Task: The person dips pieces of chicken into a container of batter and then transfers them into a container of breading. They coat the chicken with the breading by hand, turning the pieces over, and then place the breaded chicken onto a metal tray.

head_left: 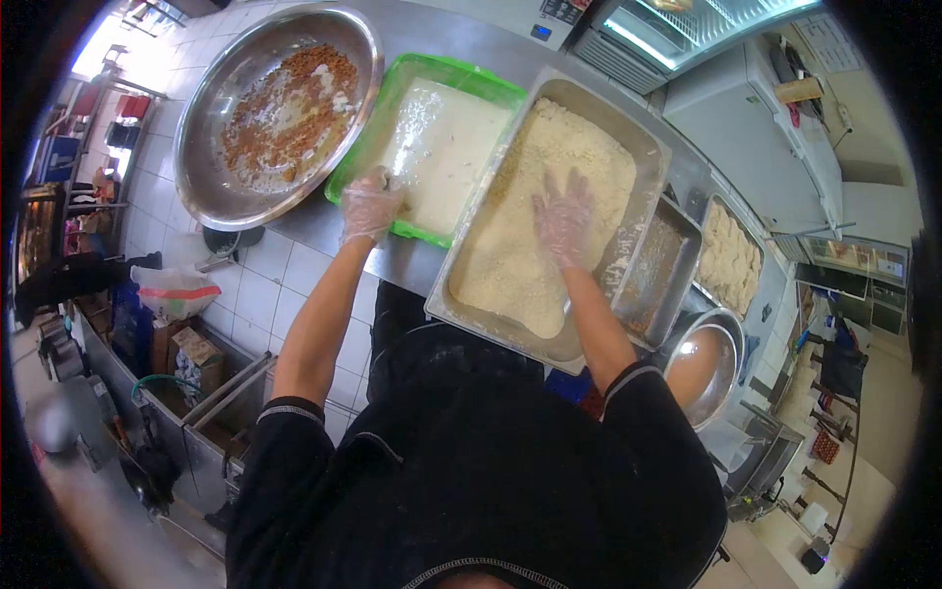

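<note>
My left hand [371, 204], in a clear plastic glove, is at the left edge of a green tray [343, 162] of white liquid [446, 137]. Its fingers are curled in, and what they hold, if anything, is hidden. My right hand [564, 218], gloved too, lies spread on pale crumbly flour [530, 275] in a deep metal pan [648, 187]. Left of the green tray stands a big steel bowl [211, 196] with reddish-brown bits [314, 83] and some white powder.
Right of the pan are a smaller metal tray [655, 270] with crumbs, a tray of pale pieces [728, 257] and a round steel bowl [702, 363]. A white appliance [510, 15] stands behind. A plastic bag [177, 293] is at the left.
</note>
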The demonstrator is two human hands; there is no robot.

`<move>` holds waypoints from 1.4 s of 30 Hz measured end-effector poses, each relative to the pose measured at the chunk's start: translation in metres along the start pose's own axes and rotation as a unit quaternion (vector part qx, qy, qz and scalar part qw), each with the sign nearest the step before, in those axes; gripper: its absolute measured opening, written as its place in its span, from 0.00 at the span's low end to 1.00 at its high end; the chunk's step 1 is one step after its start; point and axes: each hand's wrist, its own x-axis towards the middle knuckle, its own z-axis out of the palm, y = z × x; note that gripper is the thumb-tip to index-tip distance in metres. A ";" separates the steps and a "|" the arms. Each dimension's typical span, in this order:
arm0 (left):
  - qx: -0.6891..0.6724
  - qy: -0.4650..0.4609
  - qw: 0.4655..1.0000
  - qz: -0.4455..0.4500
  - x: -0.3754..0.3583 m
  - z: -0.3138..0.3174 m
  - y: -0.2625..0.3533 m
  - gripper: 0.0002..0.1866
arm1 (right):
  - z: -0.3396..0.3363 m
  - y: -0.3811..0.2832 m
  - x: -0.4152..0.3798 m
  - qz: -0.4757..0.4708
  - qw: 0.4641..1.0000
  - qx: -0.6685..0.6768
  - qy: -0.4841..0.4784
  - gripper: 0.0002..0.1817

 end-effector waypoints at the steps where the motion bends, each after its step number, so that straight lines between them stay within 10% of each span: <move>1: -0.006 0.006 1.000 0.003 -0.001 0.002 -0.002 0.13 | 0.003 -0.004 0.005 -0.031 0.999 -0.011 0.002 0.38; 7: -0.009 -0.009 1.000 0.007 -0.002 0.009 -0.005 0.13 | 0.012 -0.023 0.013 0.073 0.997 -0.023 0.014 0.38; 11: 0.094 -0.038 0.993 0.057 -0.002 0.088 -0.062 0.09 | 0.058 -0.024 -0.041 -0.083 0.979 0.002 0.187 0.43; 17: -0.043 -0.044 0.998 -0.033 -0.007 -0.009 0.002 0.11 | 0.063 0.032 -0.008 -0.033 0.987 -0.104 0.119 0.34; 20: -0.012 -0.068 0.995 -0.067 -0.005 -0.008 0.004 0.12 | 0.016 -0.021 0.007 0.149 0.970 -0.184 -0.053 0.32; 32: -0.025 -0.032 0.998 -0.038 -0.001 -0.009 0.005 0.12 | 0.030 -0.021 0.008 0.144 0.955 -0.236 -0.112 0.37; 35: -0.010 -0.060 0.997 -0.045 0.002 -0.010 0.006 0.13 | 0.053 -0.003 -0.001 0.016 0.976 -0.158 0.148 0.37; 42: -0.028 -0.051 0.998 -0.026 -0.003 -0.006 -0.002 0.14 | 0.069 -0.010 -0.021 0.100 0.980 -0.170 -0.013 0.38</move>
